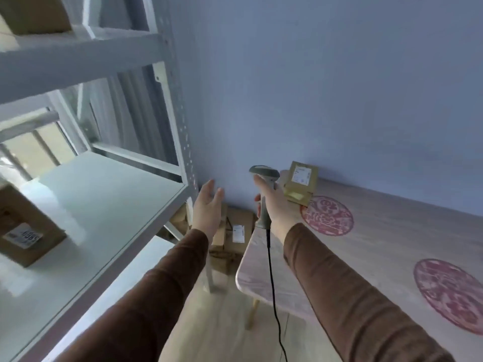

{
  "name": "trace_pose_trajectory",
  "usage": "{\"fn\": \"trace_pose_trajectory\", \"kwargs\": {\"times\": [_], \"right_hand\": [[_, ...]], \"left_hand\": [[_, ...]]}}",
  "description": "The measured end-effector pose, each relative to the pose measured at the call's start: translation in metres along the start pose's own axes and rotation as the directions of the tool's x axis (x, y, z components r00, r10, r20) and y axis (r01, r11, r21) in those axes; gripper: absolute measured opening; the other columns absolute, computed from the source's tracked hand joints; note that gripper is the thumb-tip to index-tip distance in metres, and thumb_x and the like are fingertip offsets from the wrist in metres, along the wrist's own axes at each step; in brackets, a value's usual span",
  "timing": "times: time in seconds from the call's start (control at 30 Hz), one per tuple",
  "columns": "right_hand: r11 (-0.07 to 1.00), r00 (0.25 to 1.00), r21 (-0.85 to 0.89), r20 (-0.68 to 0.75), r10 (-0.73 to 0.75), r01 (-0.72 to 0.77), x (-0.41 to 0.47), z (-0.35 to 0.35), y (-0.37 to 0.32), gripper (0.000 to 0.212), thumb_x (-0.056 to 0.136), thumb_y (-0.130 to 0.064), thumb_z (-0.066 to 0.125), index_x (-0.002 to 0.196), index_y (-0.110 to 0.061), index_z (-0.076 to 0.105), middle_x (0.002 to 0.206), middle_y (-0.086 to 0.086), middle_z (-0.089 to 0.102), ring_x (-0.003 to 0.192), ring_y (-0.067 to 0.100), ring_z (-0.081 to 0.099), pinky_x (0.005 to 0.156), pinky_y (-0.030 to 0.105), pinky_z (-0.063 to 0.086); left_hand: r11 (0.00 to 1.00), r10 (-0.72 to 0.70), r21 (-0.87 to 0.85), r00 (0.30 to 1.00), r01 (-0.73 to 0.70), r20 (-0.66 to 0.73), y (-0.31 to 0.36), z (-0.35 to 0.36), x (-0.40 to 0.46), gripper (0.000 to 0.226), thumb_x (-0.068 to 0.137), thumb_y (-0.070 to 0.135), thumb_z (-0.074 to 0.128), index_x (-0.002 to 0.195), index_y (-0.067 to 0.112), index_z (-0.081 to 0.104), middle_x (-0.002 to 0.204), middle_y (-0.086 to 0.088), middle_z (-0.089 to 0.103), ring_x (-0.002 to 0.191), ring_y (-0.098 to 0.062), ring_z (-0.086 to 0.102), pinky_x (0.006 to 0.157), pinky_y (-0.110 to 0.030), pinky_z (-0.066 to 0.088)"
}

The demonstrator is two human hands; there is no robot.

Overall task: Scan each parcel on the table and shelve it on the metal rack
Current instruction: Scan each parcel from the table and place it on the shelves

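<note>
My right hand [273,205] grips the handle of a grey corded barcode scanner [264,176], held upright over the table's left end. A small brown parcel [300,182] with a white label stands at the table's far left corner against the wall, just right of the scanner's head. My left hand [207,207] is stretched out with straight fingers and holds nothing, between the rack's front post and the scanner. On the white metal rack [104,212] to the left, a labelled cardboard parcel [24,227] sits on the middle shelf, and another box [34,14] sits on the shelf above.
The table [379,246] has a pale wood-grain top with two red round paper-cut patterns. Several cardboard boxes [236,231] lie on the floor between the rack and the table. The scanner's black cable [273,283] hangs down past the table's corner. A blue wall stands behind.
</note>
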State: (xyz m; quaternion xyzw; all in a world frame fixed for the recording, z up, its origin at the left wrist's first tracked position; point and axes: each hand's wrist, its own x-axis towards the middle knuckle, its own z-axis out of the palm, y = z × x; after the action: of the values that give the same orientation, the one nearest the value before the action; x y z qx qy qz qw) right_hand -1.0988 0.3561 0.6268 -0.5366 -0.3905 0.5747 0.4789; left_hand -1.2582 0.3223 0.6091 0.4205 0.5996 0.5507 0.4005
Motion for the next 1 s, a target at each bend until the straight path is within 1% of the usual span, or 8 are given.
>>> {"fn": "trace_pose_trajectory", "kwargs": {"times": [0.17, 0.3, 0.47, 0.57, 0.73, 0.83, 0.9, 1.0], "right_hand": [[0.999, 0.992, -0.049, -0.123, -0.007, 0.001, 0.038, -0.105, 0.002, 0.016, 0.095, -0.020, 0.073, 0.097, -0.010, 0.061, 0.070, 0.002, 0.054, 0.048, 0.011, 0.047, 0.043, 0.022, 0.039], [0.995, 0.984, -0.100, -0.176, -0.002, -0.016, 0.074, -0.177, 0.000, 0.017, 0.099, -0.026, 0.067, 0.088, -0.015, 0.061, 0.069, 0.003, 0.059, 0.048, 0.016, 0.051, 0.048, 0.027, 0.043], [0.995, 0.965, -0.097, -0.261, -0.022, -0.003, 0.127, -0.231, 0.003, 0.015, 0.097, -0.028, 0.070, 0.094, -0.018, 0.058, 0.082, 0.012, 0.059, 0.056, 0.020, 0.053, 0.055, 0.035, 0.045], [0.995, 0.955, -0.101, -0.298, -0.006, -0.025, 0.162, -0.244, 0.012, 0.020, 0.092, -0.031, 0.075, 0.090, -0.018, 0.060, 0.078, 0.007, 0.059, 0.061, 0.018, 0.051, 0.064, 0.037, 0.045], [0.993, 0.923, -0.003, -0.370, 0.105, -0.114, 0.225, -0.253, 0.040, 0.023, 0.093, -0.028, 0.075, 0.097, -0.011, 0.060, 0.073, 0.006, 0.056, 0.054, 0.017, 0.046, 0.050, 0.028, 0.036], [0.988, 0.901, 0.057, -0.405, 0.157, -0.146, 0.259, -0.252, 0.060, 0.018, 0.093, -0.021, 0.076, 0.099, -0.012, 0.062, 0.088, 0.004, 0.066, 0.074, 0.017, 0.060, 0.063, 0.030, 0.046], [0.981, 0.883, 0.083, -0.427, 0.194, -0.175, 0.279, -0.250, 0.075, 0.023, 0.092, -0.021, 0.078, 0.107, -0.013, 0.062, 0.099, 0.005, 0.069, 0.086, 0.019, 0.063, 0.078, 0.034, 0.052], [0.971, 0.860, 0.113, -0.451, 0.239, -0.210, 0.307, -0.244, 0.095, 0.027, 0.091, -0.024, 0.078, 0.109, -0.016, 0.059, 0.103, 0.004, 0.068, 0.088, 0.018, 0.063, 0.085, 0.037, 0.051]], "left_hand": [[0.998, -0.062, 0.001, 0.991, 0.062, 0.122, -0.011, 0.112, 0.019, 0.046, 0.107, 0.027, 0.055, 0.153, 0.022, 0.049, 0.155, 0.000, 0.051, 0.142, -0.017, 0.047, 0.112, -0.026, 0.034], [0.994, -0.111, 0.015, 0.977, 0.110, 0.182, -0.020, 0.193, 0.040, 0.049, 0.107, 0.029, 0.054, 0.155, 0.020, 0.046, 0.156, -0.002, 0.050, 0.143, -0.019, 0.047, 0.116, -0.032, 0.035], [0.976, -0.216, 0.052, 0.956, 0.210, 0.199, -0.041, 0.254, 0.075, 0.053, 0.108, 0.033, 0.052, 0.158, 0.021, 0.040, 0.159, 0.000, 0.046, 0.129, -0.010, 0.046, 0.102, -0.029, 0.034], [0.965, -0.259, 0.088, 0.943, 0.245, 0.208, -0.055, 0.276, 0.103, 0.056, 0.108, 0.032, 0.052, 0.160, 0.019, 0.037, 0.161, -0.001, 0.043, 0.139, -0.015, 0.045, 0.104, -0.028, 0.032], [0.946, -0.308, 0.172, 0.927, 0.275, 0.215, -0.084, 0.303, 0.163, 0.061, 0.108, 0.035, 0.050, 0.163, 0.019, 0.029, 0.166, -0.006, 0.037, 0.149, -0.026, 0.039, 0.111, -0.034, 0.032], [0.932, -0.344, 0.206, 0.909, 0.300, 0.235, -0.105, 0.314, 0.199, 0.066, 0.106, 0.039, 0.052, 0.165, 0.022, 0.024, 0.167, -0.007, 0.034, 0.149, -0.027, 0.038, 0.106, -0.033, 0.031], [0.913, -0.387, 0.234, 0.889, 0.333, 0.245, -0.119, 0.320, 0.223, 0.071, 0.105, 0.043, 0.053, 0.166, 0.024, 0.021, 0.168, -0.006, 0.032, 0.150, -0.028, 0.036, 0.112, -0.039, 0.032], [0.888, -0.435, 0.285, 0.862, 0.361, 0.261, -0.142, 0.328, 0.256, 0.079, 0.102, 0.051, 0.053, 0.166, 0.023, 0.016, 0.169, -0.006, 0.029, 0.152, -0.029, 0.034, 0.118, -0.045, 0.030]]}}
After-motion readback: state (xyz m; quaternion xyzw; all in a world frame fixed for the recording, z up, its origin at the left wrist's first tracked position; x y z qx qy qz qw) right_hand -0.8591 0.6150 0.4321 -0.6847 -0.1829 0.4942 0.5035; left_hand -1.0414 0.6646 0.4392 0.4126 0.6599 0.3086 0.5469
